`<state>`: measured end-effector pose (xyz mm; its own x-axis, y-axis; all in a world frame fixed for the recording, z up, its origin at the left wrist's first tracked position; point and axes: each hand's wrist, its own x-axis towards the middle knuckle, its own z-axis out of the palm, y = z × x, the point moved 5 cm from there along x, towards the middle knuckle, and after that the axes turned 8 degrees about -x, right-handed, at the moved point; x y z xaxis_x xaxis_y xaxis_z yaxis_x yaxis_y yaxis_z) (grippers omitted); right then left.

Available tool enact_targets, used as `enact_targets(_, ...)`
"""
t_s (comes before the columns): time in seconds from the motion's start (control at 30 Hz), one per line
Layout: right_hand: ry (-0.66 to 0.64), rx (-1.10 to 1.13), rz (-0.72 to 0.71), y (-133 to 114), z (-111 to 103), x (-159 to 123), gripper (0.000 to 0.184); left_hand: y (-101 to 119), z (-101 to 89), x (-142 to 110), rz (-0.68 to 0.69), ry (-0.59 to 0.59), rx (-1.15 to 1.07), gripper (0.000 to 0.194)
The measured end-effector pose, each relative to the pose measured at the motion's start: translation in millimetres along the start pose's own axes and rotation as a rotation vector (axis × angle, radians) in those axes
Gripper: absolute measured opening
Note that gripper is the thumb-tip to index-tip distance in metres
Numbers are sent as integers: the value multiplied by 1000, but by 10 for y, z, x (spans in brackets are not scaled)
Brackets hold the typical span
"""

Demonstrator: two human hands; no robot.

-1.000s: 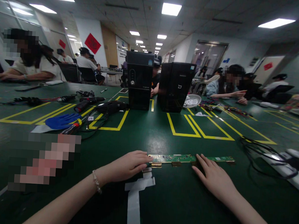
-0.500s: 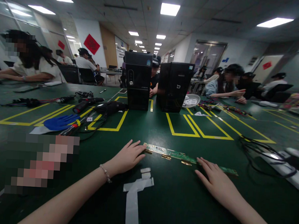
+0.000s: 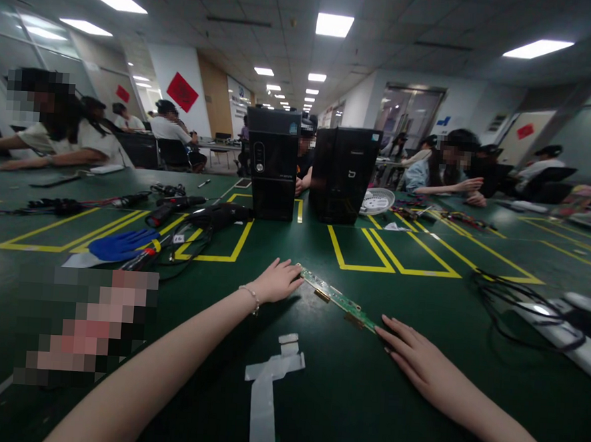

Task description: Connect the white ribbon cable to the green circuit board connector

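Observation:
A long, narrow green circuit board point(image 3: 338, 299) with gold-coloured tabs along its near edge runs aslant between my hands. My left hand point(image 3: 278, 281), with a bead bracelet at the wrist, has its thumb and fingers closed at the board's far left end. At the near right end, my right hand point(image 3: 412, 348) holds the board between its straight fingers and the thumb side; that end is hidden by the hand. Pale strips of tape point(image 3: 265, 396) are stuck to the green tabletop point(image 3: 334, 410) just below the board.
Two black computer towers point(image 3: 273, 166) stand ahead. At left lie a blue glove point(image 3: 124, 244), cables and dark tools. A white power strip point(image 3: 559, 330) with black cables point(image 3: 505, 314) is at right. Yellow tape outlines mark the table. Several people sit around.
The board has turned, its left end moving away from me and its right end towards me. My left hand went forward and right; my right hand came slightly nearer.

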<state>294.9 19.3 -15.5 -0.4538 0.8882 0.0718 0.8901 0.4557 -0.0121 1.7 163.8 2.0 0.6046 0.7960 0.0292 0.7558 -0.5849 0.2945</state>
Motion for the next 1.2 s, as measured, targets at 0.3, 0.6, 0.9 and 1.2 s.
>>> enact_targets(0.3,72,-56,-20,-98,-48,-14,45,176,100,465,-9,-30,19,57)
enact_targets(0.6,297,-118,5,-114,-116,-581,39,470,200,270,-15,-11,15,59)
enact_targets(0.9,401,-117,-5,-362,12,-765,47,498,236,600,41,-76,-13,62)
enact_targets(1.2,379,-133,-66,-770,-2,-525,55,799,114,540,151,20,10,57)
